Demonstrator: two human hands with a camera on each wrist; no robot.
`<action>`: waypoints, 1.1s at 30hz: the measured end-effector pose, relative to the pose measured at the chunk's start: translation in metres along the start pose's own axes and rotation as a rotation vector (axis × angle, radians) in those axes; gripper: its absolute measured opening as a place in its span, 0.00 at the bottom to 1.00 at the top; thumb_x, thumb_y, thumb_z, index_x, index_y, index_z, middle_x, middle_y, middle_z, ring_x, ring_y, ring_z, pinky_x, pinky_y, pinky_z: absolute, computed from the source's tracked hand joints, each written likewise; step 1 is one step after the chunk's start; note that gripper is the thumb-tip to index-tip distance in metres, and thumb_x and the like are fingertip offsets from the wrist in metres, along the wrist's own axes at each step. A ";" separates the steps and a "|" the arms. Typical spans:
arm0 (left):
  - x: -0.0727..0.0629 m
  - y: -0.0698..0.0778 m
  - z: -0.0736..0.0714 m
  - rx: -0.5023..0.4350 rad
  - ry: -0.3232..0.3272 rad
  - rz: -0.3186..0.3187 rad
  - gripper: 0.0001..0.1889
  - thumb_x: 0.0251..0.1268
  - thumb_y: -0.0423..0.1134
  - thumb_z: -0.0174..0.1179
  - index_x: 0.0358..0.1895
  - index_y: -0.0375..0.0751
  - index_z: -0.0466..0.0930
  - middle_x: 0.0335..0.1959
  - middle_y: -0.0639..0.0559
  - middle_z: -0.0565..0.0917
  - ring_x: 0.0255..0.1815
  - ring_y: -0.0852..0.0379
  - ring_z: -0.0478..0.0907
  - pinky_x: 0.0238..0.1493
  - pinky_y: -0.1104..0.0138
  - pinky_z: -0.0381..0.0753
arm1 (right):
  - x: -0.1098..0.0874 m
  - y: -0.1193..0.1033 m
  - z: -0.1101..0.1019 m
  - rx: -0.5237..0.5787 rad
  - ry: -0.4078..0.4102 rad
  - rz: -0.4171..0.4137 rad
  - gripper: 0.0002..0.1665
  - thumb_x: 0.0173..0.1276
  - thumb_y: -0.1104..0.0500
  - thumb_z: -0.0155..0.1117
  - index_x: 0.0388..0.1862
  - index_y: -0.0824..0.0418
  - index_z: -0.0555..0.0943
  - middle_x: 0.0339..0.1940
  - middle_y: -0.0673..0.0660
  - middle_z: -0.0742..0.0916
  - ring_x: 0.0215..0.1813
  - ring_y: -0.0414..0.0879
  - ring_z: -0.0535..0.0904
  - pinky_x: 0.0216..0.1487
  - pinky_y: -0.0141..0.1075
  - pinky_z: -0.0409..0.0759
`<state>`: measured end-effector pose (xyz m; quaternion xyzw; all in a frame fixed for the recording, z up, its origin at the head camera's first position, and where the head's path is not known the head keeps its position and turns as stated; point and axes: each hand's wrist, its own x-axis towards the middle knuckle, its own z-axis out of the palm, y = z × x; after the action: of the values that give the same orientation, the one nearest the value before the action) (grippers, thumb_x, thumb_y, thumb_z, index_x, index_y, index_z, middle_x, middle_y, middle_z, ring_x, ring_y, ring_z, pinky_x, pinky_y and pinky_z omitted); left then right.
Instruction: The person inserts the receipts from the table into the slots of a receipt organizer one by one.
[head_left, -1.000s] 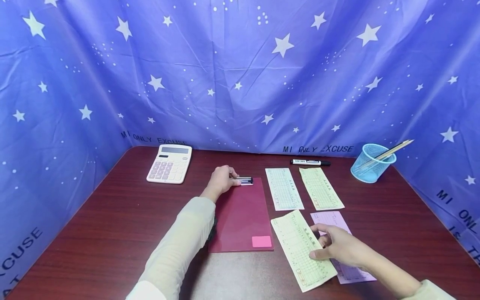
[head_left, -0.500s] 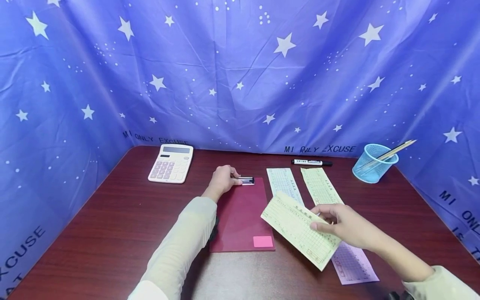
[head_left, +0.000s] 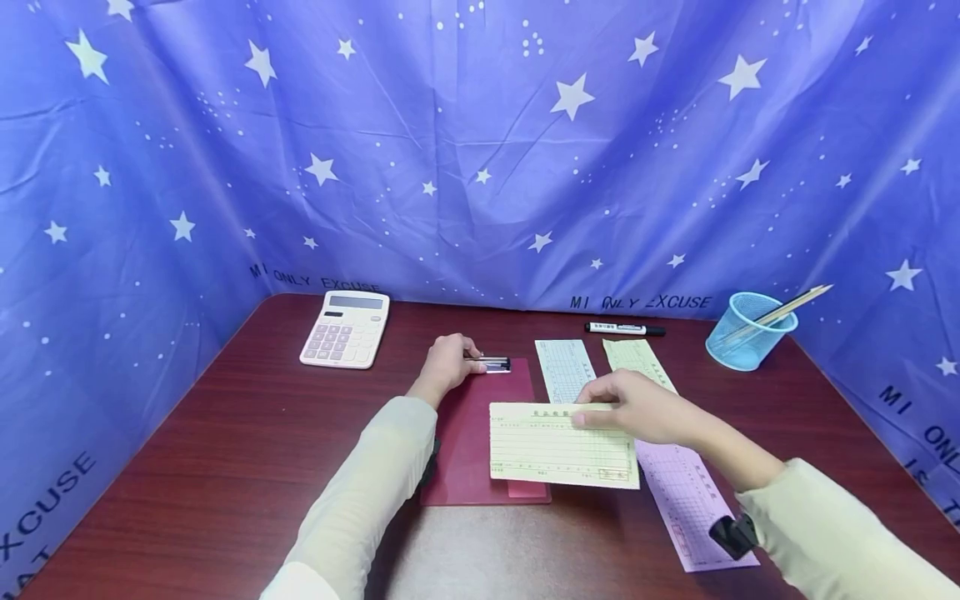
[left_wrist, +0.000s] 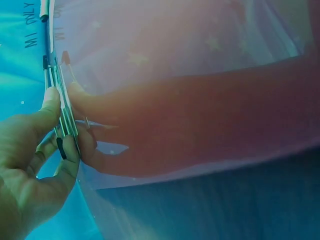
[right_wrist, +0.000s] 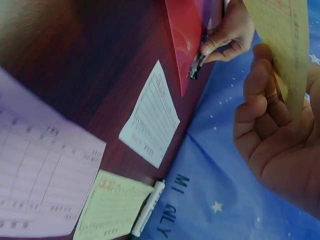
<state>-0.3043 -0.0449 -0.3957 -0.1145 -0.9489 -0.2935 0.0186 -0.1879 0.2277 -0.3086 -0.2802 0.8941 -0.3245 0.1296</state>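
A dark red clipboard (head_left: 461, 450) lies on the table, a pink label (head_left: 527, 490) at its lower corner. My left hand (head_left: 444, 363) pinches the metal clip (head_left: 497, 364) at its top edge; in the left wrist view the thumb and fingers squeeze the clip (left_wrist: 62, 112). Between thumb and fingers, my right hand (head_left: 641, 407) holds a pale yellow-green receipt slip (head_left: 551, 454), turned sideways over the lower right of the clipboard. The right wrist view shows that slip (right_wrist: 280, 35) nearly edge-on above the curled fingers of my right hand (right_wrist: 275, 135).
Right of the clipboard lie a white-blue slip (head_left: 562, 365), another yellow-green slip (head_left: 639, 356) and a purple slip (head_left: 688, 504). Behind them is a marker (head_left: 624, 329). A blue mesh pen cup (head_left: 746, 337) stands at the back right, a calculator (head_left: 347, 329) at the back left.
The right hand has lifted the yellow-green slip off the purple one, moved it left and turned it sideways over the clipboard. The left hand keeps its grip on the clip.
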 end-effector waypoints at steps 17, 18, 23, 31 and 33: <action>0.003 0.000 0.005 0.006 -0.009 -0.028 0.10 0.59 0.40 0.75 0.40 0.40 0.90 0.42 0.48 0.88 0.53 0.47 0.82 0.60 0.58 0.77 | 0.069 0.005 0.046 -0.045 -0.061 0.032 0.05 0.69 0.58 0.70 0.34 0.58 0.87 0.27 0.45 0.85 0.33 0.39 0.74 0.42 0.37 0.74; 0.003 0.001 0.004 0.005 -0.011 -0.031 0.10 0.59 0.40 0.75 0.41 0.40 0.90 0.42 0.48 0.88 0.53 0.47 0.82 0.60 0.58 0.77 | 0.072 0.005 0.048 -0.048 -0.058 0.034 0.05 0.69 0.58 0.70 0.35 0.58 0.87 0.28 0.45 0.85 0.33 0.39 0.74 0.43 0.37 0.74; 0.004 0.003 0.001 0.005 -0.012 -0.033 0.10 0.59 0.40 0.76 0.41 0.40 0.90 0.42 0.48 0.89 0.53 0.46 0.82 0.60 0.58 0.77 | 0.081 0.008 0.056 -0.056 -0.027 0.031 0.07 0.68 0.57 0.72 0.41 0.60 0.88 0.37 0.48 0.89 0.40 0.41 0.80 0.48 0.40 0.77; 0.001 0.004 -0.001 0.000 -0.003 -0.015 0.09 0.58 0.38 0.76 0.40 0.39 0.90 0.40 0.48 0.89 0.53 0.46 0.82 0.59 0.59 0.77 | 0.079 0.009 0.061 -0.052 0.002 0.061 0.17 0.63 0.58 0.76 0.49 0.63 0.85 0.45 0.53 0.89 0.52 0.50 0.83 0.57 0.49 0.78; 0.001 0.004 -0.001 -0.004 -0.004 -0.014 0.09 0.58 0.38 0.76 0.40 0.39 0.90 0.40 0.48 0.89 0.53 0.46 0.82 0.60 0.59 0.77 | 0.077 0.010 0.061 -0.063 0.013 0.071 0.19 0.62 0.59 0.77 0.50 0.63 0.84 0.45 0.54 0.89 0.52 0.52 0.83 0.57 0.49 0.78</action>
<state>-0.3041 -0.0424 -0.3927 -0.1083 -0.9492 -0.2951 0.0145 -0.2289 0.1580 -0.3649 -0.2503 0.9141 -0.2930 0.1262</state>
